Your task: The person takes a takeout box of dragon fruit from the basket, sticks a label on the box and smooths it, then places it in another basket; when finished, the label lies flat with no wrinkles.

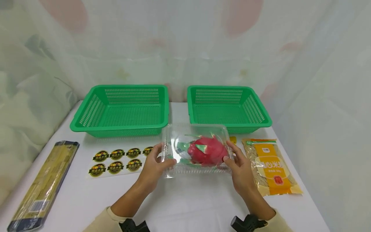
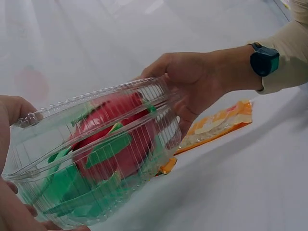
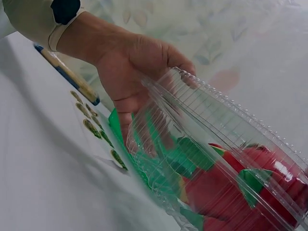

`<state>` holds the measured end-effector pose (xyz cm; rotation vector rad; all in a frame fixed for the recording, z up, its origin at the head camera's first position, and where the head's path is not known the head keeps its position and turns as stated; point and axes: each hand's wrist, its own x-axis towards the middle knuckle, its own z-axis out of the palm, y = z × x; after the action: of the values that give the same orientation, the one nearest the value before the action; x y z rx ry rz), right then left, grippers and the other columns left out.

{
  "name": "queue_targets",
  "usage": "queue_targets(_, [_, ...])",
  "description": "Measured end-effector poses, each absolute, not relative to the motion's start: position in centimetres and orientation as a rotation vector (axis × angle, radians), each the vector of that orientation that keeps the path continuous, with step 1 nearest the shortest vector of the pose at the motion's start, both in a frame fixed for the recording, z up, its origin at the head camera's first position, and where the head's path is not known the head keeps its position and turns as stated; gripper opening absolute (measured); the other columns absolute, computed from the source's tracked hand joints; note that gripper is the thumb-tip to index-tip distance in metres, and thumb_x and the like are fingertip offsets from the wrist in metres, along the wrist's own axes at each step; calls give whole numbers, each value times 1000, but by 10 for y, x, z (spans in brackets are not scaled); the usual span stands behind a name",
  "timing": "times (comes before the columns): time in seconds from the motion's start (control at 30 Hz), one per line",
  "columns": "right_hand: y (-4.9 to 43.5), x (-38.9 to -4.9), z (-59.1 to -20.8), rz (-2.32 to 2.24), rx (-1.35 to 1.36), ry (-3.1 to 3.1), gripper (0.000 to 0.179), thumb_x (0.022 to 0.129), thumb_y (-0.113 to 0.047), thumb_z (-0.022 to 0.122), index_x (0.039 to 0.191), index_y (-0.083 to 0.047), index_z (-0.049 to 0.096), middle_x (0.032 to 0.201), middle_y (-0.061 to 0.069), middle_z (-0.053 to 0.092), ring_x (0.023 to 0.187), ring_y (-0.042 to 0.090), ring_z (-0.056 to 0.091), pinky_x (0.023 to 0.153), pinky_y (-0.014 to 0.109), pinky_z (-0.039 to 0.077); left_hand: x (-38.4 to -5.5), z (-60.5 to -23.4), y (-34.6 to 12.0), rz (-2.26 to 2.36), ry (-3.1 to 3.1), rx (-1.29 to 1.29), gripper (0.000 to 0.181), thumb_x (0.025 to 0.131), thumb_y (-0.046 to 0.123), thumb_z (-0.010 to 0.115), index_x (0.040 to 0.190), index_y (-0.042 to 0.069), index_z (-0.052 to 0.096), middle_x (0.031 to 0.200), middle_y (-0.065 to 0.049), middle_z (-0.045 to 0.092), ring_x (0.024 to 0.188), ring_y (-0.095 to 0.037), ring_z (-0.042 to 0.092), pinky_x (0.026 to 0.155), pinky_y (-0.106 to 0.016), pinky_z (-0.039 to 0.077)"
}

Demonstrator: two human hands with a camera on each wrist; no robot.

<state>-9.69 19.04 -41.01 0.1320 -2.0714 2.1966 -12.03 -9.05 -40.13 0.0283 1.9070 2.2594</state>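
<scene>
A clear plastic clamshell box (image 1: 179, 169), its lid down, is held up over the table between both hands. Inside lies a red dragon fruit (image 1: 207, 151) with green leaf tips. My left hand (image 1: 155, 167) grips the box's left end, thumb on top and fingers beneath, as the right wrist view also shows. At the opposite end my right hand (image 1: 240, 167) holds it the same way, thumb along the lid edge. In the left wrist view the right hand (image 2: 190, 79) curls round the box's end wall.
Two green plastic baskets (image 1: 130, 131) stand at the back. Left of the box lies a sheet of round black-and-gold stickers (image 1: 116, 167). A long gold flat pack (image 1: 43, 187) rests at the far left, a yellow-labelled grain bag (image 1: 272, 167) at the right.
</scene>
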Motion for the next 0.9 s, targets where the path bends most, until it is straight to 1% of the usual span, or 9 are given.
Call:
queue_targets(0.17, [189,-95,-417,2189,73,-2112,53,98,-6,55,148,-10,38,149,5,29,114,30,46,87,29,50,-120,-412,-89,2261,1910,17,77,79,2,69,146,1,31,140,-18,39,111,-41,51,82,-50,50])
queue_targets(0.27, [189,-95,-422,2184,40,-2138,53,98,-8,56,148,-12,38,150,2,27,114,31,44,87,27,50,-121,-419,-89,2241,1920,-1,77,79,2,69,146,2,31,139,-17,40,110,-40,52,81,-48,51])
queue_targets(0.4, [189,-95,-429,2161,-8,-2164,53,98,-8,56,148,-13,40,149,3,29,114,30,42,88,26,49,-123,-429,-90,2206,1921,-20,77,81,3,70,147,3,31,136,-18,42,106,-34,54,79,-42,52])
queue_targets(0.57, [188,-94,-438,2167,-56,-2165,53,97,-7,56,147,-11,40,148,4,33,115,29,41,89,24,47,-123,-434,-91,2182,1923,-34,76,82,4,70,147,1,30,136,-21,41,106,-32,54,79,-38,52])
queue_targets(0.7, [188,-94,-441,2176,-56,-2161,52,97,-8,56,147,-12,40,149,3,31,117,29,39,89,23,47,-123,-437,-91,2170,1925,-37,77,82,6,70,147,0,29,139,-22,38,107,-33,53,80,-41,51])
queue_targets(0.9, [188,-96,-444,2186,-62,-2168,52,98,-8,56,147,-14,40,149,3,31,119,28,37,90,23,46,-123,-441,-91,2156,1934,-45,76,82,8,70,147,0,30,138,-22,39,107,-33,52,83,-44,50])
